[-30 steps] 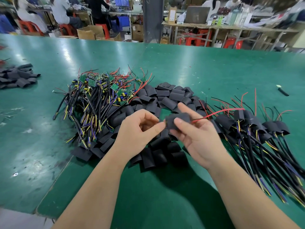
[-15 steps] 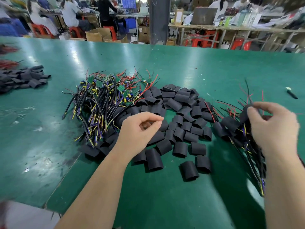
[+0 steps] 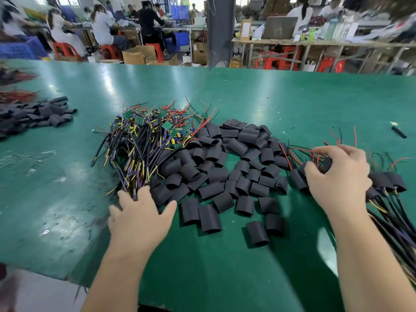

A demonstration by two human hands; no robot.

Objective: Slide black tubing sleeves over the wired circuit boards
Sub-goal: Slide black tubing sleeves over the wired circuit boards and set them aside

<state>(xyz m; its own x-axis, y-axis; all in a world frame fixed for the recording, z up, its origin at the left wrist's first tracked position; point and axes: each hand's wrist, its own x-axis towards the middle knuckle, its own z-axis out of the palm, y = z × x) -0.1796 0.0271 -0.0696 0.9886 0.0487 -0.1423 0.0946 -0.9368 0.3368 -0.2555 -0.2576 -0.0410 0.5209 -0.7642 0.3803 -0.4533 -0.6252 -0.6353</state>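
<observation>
A tangle of wired green circuit boards point(image 3: 148, 136) lies left of centre on the green table point(image 3: 247, 97). Several loose black tubing sleeves point(image 3: 225, 176) spread across the middle. At the right lies a heap of sleeved boards point(image 3: 387, 183) with black cables trailing toward me. My left hand point(image 3: 139, 215) is spread flat, palm down, at the near end of the bare boards' cables, holding nothing. My right hand point(image 3: 337, 176) rests curled on the left end of the sleeved heap, fingers on a sleeved board point(image 3: 326, 164) with red and black wires.
A second pile of black sleeves point(image 3: 38, 115) and red wires point(image 3: 15, 95) sit at the far left. A short black piece point(image 3: 398, 132) lies at the far right. Beyond the table, people sit at benches with red stools and cardboard boxes.
My right hand carried the sleeved board from the centre to the heap at the right. My left hand opened and dropped to the cable ends of the bare boards.
</observation>
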